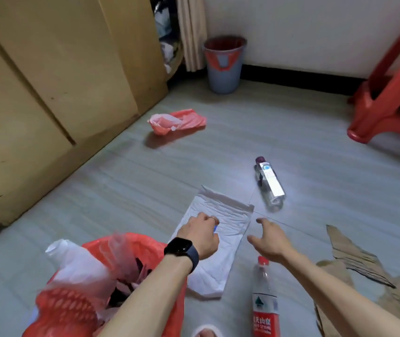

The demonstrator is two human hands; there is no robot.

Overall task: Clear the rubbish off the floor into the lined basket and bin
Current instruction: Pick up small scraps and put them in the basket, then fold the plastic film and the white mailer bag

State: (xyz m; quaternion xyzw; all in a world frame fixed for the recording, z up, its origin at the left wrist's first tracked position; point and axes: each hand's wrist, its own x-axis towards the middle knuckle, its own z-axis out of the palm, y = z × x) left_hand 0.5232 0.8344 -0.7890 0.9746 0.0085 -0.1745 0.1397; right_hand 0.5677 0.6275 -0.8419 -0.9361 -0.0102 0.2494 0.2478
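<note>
On the grey floor beside the lined basket, the left grip curls onto the white pad, seemingly pinching it; the right grip hangs splayed, empty. Next: lift it in

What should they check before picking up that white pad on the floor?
1. Left hand over the white pad: ok; its grip, cannot tell.
2. Right hand free: ok, open and empty.
3. Lined basket near: ok, close on the left.
4. Room in basket: cannot tell.
5. Upright bottle near right hand: not ok, may get knocked.
</note>
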